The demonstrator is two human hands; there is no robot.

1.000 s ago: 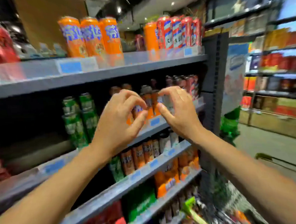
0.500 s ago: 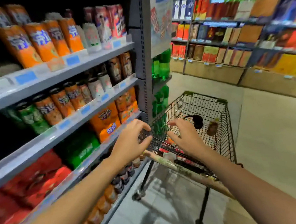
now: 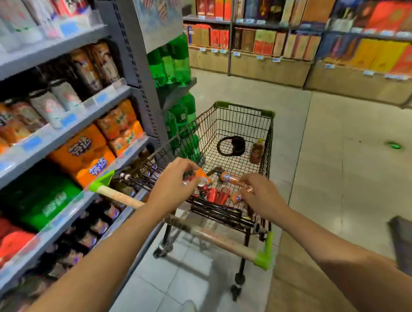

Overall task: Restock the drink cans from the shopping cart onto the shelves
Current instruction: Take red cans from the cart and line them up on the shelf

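1. My left hand (image 3: 175, 181) is over the near end of the shopping cart (image 3: 270, 137); its fingers (image 3: 188, 165) are curled and pinching an orange can (image 3: 202, 176) by its upper end, the can tilted and just clear of the pile below.
2. My right hand (image 3: 260, 196) is low in the cart, fingers bent down onto a second orange can (image 3: 230, 177) lying on its side. Blur: can't tell if it is gripped or only touched.
3. Key relation: that lying can's long axis runs left-right across the cart, one end under my right fingertips, the other pointing toward my left hand. Right hand is the nearer.
4. Red cans (image 3: 214, 195) sit just below and between both hands, touching each other in a heap against the cart's near wall.
5. Far end of the cart: a bottle (image 3: 256, 151) and a black looped thing, well apart from the hands.
6. The shelves (image 3: 61, 135) are to my left, so my guess is the left hand's can goes there first.
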